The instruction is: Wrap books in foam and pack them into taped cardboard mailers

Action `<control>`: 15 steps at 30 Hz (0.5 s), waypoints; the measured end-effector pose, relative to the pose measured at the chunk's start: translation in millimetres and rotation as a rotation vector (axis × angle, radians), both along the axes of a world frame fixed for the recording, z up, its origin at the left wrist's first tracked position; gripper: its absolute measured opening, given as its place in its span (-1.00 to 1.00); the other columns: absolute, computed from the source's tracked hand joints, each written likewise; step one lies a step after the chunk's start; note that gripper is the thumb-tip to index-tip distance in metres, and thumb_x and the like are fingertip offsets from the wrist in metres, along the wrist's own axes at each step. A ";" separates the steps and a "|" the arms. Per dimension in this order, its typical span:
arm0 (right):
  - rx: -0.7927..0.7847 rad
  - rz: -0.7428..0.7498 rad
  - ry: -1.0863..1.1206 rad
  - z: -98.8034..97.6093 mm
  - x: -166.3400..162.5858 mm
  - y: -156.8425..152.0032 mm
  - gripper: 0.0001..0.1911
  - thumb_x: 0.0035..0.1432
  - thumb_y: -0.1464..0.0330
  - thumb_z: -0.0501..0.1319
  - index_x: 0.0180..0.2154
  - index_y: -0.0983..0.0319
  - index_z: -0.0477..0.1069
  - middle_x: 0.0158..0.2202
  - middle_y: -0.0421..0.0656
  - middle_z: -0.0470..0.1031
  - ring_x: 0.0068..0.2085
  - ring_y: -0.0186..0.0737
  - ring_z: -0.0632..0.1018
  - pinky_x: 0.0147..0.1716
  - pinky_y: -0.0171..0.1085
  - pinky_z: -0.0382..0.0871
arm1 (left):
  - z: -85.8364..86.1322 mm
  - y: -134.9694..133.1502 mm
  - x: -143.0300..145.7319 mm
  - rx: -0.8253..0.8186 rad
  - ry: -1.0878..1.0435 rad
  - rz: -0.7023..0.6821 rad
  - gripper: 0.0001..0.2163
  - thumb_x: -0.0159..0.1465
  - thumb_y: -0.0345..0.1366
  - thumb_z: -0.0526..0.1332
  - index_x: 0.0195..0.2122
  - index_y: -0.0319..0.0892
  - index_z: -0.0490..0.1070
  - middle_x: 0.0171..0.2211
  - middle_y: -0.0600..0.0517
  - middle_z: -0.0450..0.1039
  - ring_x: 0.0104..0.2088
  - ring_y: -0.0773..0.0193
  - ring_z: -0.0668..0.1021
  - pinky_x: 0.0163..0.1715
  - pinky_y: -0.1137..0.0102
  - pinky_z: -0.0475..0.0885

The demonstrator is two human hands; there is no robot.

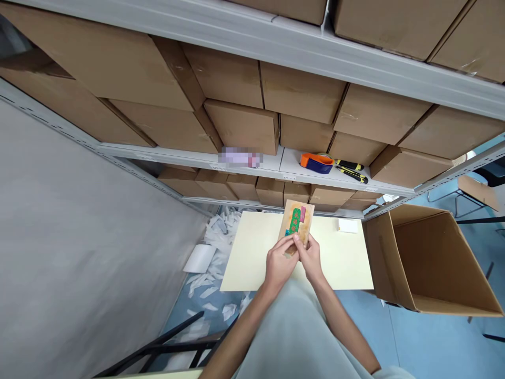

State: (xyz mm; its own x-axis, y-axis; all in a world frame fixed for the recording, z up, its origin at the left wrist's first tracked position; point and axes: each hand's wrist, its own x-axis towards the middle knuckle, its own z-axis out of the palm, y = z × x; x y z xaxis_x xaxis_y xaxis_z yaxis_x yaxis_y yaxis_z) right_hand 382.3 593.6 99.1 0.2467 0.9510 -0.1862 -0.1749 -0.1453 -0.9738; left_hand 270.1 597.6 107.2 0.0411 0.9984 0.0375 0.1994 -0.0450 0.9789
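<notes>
Both forearms enter from the lower edge of the view and converge over the middle of the cream worktop (252,263). The left hand (279,263) and the right hand (312,257) meet thumb to thumb with fingers curled. Each pinches the lower end of a flat brown packet (296,221) printed in green, orange and pink.

The packet rises nearly upright above the hands, tilted slightly to the right, with its upper end toward the worktop's far edge. Whether it clears the surface cannot be told.

A small white block (347,225) lies near the far right corner of the worktop. An open cardboard box (434,273) stands just beside the right edge. On the shelf (256,160) beyond the far edge lie an orange-and-blue tape dispenser (316,162) and yellow-and-black utility knives (351,169). Torn white paper scraps (211,247) litter the floor off the far left corner.
</notes>
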 end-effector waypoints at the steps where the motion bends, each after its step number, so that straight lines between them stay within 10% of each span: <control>1: -0.021 -0.013 0.021 -0.5 3.6 1.5 -0.39 0.15 -0.19 0.42 -0.10 0.21 0.63 -0.13 -0.05 0.74 -0.10 0.02 0.71 -0.04 -0.07 0.67 | -2.4 0.1 -2.1 0.000 0.003 -0.037 -0.74 0.26 -0.17 0.43 -0.04 -0.01 0.75 0.05 -0.09 0.71 0.07 -0.03 0.70 0.22 0.06 0.57; 7: -0.075 0.084 0.151 9.9 25.2 -4.8 -0.31 0.13 -0.23 0.43 0.02 0.17 0.63 -0.07 -0.06 0.75 -0.06 0.12 0.74 -0.04 0.04 0.69 | -15.8 20.6 -42.8 -0.071 -0.025 0.182 -0.52 0.20 0.02 0.49 0.08 -0.08 0.67 0.18 -0.18 0.63 0.19 -0.06 0.62 0.15 0.07 0.58; 15: -0.078 0.165 0.123 13.4 24.8 -14.6 -0.27 0.20 -0.25 0.37 0.12 0.16 0.61 0.02 -0.06 0.74 0.04 0.16 0.73 -0.03 0.05 0.69 | -8.9 26.0 -53.1 -0.386 -0.346 -0.073 -0.42 0.07 0.23 0.54 -0.16 -0.20 0.71 -0.14 -0.17 0.74 -0.16 -0.05 0.73 -0.02 0.11 0.66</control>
